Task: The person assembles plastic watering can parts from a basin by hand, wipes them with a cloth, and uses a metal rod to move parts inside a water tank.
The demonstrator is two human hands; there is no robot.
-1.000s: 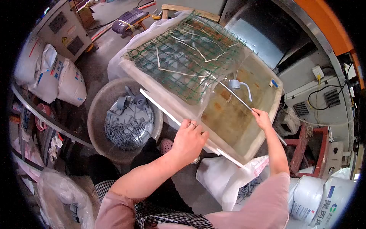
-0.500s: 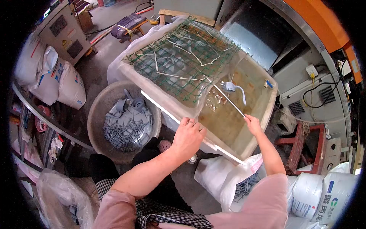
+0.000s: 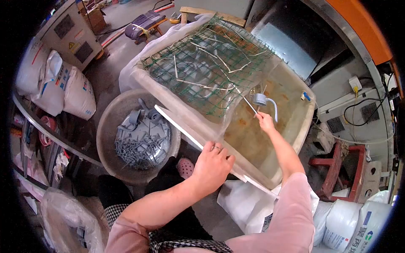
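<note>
My right hand [image 3: 265, 122] is closed around a thin metal rod [image 3: 247, 102] over the open water of a large pale tub [image 3: 310, 110]. The rod's far end lies at the edge of a green mesh net [image 3: 198, 67] that covers the tub's far left part. Just beyond my right hand, a round grey plastic part [image 3: 259, 99] with a curved tail sits in the water. My left hand [image 3: 213, 165] is closed over a long white strip [image 3: 179, 127] along the tub's near side; its fingertips are partly hidden. Blurred grey pieces show under the net.
A round basin [image 3: 103, 139] of grey plastic pieces stands left of the tub. Below the tub's near corner is a white sack [image 3: 238, 202]. A red metal frame [image 3: 331, 168] stands at right, filled bags [image 3: 80, 90] at left, and an orange-topped machine [image 3: 358, 25] behind.
My right hand has moved up and left along with the rod, nearer the net and the grey part. My left hand has shifted slightly down and right in view.
</note>
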